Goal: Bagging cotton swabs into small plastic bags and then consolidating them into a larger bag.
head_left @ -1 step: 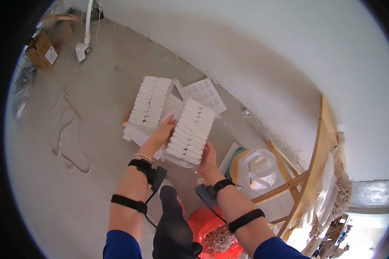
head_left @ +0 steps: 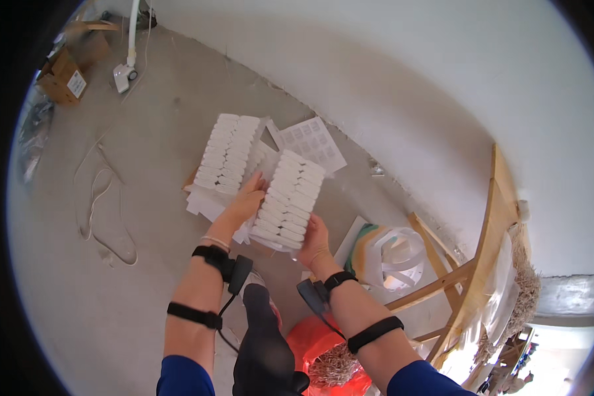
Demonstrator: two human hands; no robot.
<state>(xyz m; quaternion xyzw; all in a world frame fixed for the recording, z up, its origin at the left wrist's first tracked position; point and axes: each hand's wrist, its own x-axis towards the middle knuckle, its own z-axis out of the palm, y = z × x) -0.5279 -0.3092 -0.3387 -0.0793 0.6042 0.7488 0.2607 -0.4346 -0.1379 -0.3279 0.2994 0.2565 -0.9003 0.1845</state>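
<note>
Between my two hands is a pack of white folded bundles, stacked in two columns, with what looks like clear plastic wrap at its near edge. My left hand is at the pack's left side, its fingers partly hidden. On the lower right side my right hand grips the pack, fingertips out of sight behind it. A similar stack of white bundles stands just beyond my left hand, apart from the held pack. White sheets lie beneath that stack.
A printed sheet lies beyond the pack near the wall. At right are a patterned bag and a wooden frame. A red bag with shredded filling sits by my leg. At left lie a cord and a cardboard box.
The held pack and my right hand have shifted very slightly to the left. Both hands keep their places at the pack's sides.
</note>
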